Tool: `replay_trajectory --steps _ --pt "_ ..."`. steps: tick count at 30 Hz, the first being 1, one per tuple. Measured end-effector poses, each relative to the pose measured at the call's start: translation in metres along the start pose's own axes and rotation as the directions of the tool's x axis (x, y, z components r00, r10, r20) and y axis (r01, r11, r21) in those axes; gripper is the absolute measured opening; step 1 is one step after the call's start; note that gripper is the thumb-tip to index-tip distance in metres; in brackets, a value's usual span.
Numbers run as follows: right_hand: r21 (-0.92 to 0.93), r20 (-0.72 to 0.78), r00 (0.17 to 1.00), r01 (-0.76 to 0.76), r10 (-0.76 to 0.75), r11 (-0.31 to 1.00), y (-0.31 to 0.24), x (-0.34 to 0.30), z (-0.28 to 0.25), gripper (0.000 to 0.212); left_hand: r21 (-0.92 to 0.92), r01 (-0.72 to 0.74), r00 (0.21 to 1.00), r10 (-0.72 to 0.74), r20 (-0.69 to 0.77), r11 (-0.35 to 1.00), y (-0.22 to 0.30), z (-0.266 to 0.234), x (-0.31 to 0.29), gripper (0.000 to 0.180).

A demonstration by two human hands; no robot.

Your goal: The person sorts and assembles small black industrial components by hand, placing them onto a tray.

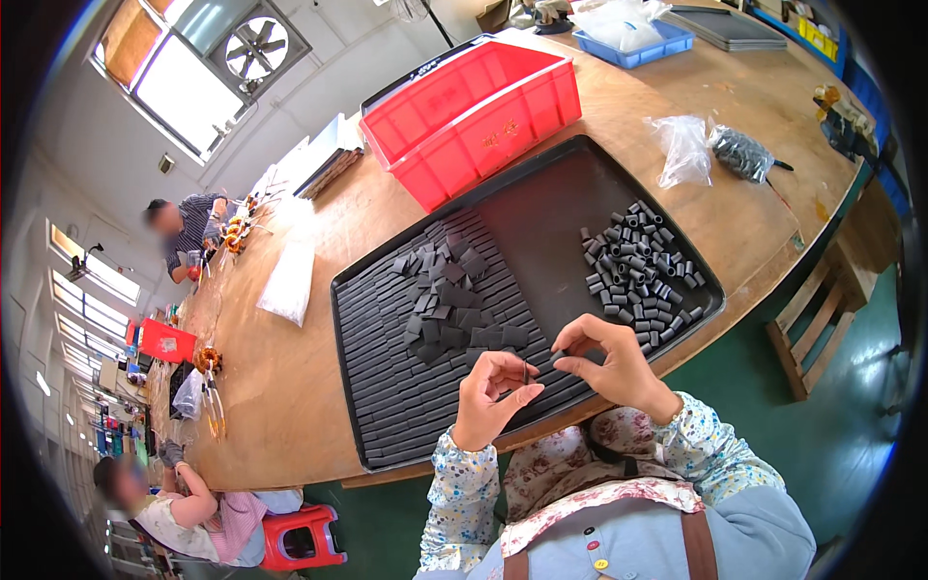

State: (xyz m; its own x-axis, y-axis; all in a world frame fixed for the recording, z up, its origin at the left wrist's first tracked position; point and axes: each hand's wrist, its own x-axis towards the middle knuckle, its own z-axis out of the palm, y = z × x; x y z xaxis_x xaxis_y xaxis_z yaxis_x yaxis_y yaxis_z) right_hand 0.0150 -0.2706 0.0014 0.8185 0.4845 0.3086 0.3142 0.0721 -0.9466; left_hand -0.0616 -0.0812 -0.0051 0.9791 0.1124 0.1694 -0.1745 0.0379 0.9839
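There are two bare hands (486,404), dozens of tubes (636,262), two co-workers (192,228) and one wall fan (255,48).

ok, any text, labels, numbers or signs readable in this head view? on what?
None I can read reliably.
Red crate: yellowish handwritten marks on its near side, too blurred to read.
Red bin in the left background: pale label, too small to read.
Black flat pieces and black tubes: no text visible.

red crate (498,135), black tray (541,232), dark-grey tubes (635,262), speckled sleeves (720,447)
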Motion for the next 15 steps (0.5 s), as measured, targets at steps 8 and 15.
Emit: replay_trajectory --steps 8,15 --pt "0.228 0.091 0.993 -0.094 0.075 0.969 0.001 0.000 0.015 0.017 0.098 0.171 0.976 -0.182 0.118 0.980 -0.007 -0.024 -0.009 0.015" --pt "-0.141 0.279 0.947 0.207 -0.162 0.968 -0.011 -0.002 0.012 0.038 -0.034 0.056 0.997 -0.054 0.053 0.998 -0.001 -0.013 -0.006 0.017"
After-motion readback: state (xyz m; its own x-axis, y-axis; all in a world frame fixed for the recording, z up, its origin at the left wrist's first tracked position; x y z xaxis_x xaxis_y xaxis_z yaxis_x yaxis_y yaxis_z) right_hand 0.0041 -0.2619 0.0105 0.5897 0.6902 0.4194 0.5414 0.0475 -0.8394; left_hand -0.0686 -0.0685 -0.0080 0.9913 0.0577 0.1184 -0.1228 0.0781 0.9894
